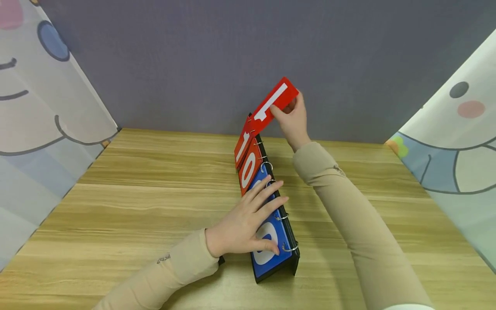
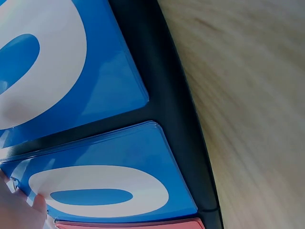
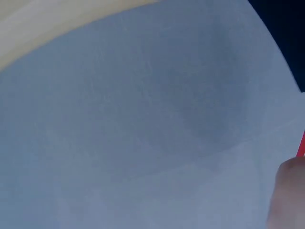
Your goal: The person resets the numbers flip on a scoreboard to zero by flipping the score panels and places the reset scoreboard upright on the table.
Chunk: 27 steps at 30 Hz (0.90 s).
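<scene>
A tabletop flip scoreboard with a black frame [image 1: 296,258] stands tent-like on the table, its number cards hung on metal rings. My right hand [image 1: 293,122] pinches a red card [image 1: 284,98] showing a white 1, lifted above the far end. Below it hang another red card with a 1 [image 1: 243,146] and a red card with a 0 [image 1: 249,170]. My left hand [image 1: 242,221] rests spread, fingers extended, over the blue cards [image 1: 284,247] and the top edge. In the left wrist view, white zeros show on the blue cards [image 2: 143,148]. Only a fingertip [image 3: 288,191] shows in the right wrist view.
The wood-grain table [image 1: 174,193] lies around the scoreboard. A grey panel [image 1: 174,64] rises behind it, and cartoon-printed sheets [image 1: 38,107] flank both sides. A small dark piece [image 1: 221,261] peeks out beside my left cuff.
</scene>
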Each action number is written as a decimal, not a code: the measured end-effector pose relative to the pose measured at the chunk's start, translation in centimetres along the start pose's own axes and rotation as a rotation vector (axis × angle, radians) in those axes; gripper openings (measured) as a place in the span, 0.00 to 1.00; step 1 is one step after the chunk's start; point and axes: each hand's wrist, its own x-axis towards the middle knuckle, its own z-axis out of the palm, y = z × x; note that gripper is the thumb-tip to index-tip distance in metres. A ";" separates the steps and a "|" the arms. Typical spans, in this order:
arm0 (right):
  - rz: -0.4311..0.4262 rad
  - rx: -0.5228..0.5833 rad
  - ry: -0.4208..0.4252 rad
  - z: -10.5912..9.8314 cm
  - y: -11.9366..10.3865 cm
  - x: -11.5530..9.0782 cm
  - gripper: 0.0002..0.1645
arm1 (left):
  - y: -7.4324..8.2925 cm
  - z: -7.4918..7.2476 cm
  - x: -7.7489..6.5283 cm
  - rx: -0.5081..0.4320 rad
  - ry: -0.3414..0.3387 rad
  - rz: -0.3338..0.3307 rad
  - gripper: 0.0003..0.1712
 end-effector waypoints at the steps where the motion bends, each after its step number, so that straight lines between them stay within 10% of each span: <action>1: -0.020 -0.065 -0.062 0.2 0.1 -0.2 0.32 | 0.0 0.0 0.0 0.003 0.000 0.001 0.50; 10: -0.123 -0.505 -0.458 0.9 0.8 -1.3 0.34 | 0.1 0.3 0.2 0.025 0.007 0.017 0.50; 21: -0.358 -0.746 -0.511 1.4 0.2 -1.0 0.21 | 0.2 0.3 0.4 0.023 0.004 0.019 0.50; 27: -0.382 -0.904 -0.677 1.6 -0.5 -0.6 0.18 | 0.3 0.3 0.3 0.019 0.008 0.012 0.50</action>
